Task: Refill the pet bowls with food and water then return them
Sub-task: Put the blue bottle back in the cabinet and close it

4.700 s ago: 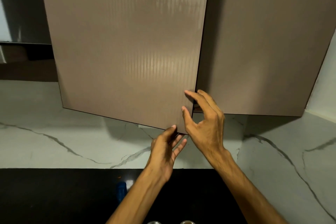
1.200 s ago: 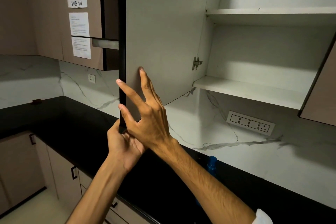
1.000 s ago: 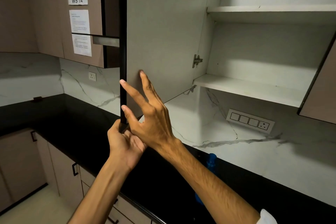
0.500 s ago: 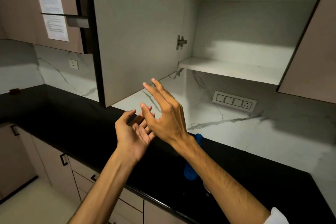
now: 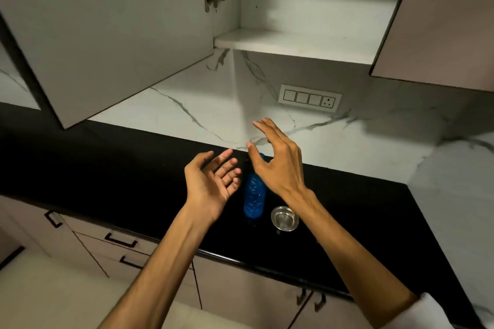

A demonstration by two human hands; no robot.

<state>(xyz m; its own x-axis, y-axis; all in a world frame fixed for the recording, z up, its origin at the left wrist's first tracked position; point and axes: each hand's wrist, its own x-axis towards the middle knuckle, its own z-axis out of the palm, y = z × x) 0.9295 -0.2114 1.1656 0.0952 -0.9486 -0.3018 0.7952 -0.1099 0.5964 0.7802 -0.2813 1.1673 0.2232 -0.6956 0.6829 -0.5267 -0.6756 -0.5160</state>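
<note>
The left hand (image 5: pixel 213 184) is held above the black surface (image 5: pixel 107 168), palm turned up, fingers loosely spread and holding nothing. Just beside it, the right hand (image 5: pixel 278 163) hangs with fingers extended and relaxed, also holding nothing. Between and below them a blue plastic bottle (image 5: pixel 254 195) stands on the surface, its top partly hidden behind the right hand. A small steel bowl (image 5: pixel 284 218) sits just right of the bottle. Above, a cabinet door (image 5: pixel 107 29) stands open beside a white shelf (image 5: pixel 294 43), and a switch plate (image 5: pixel 310 97) is set in the marble wall.
</note>
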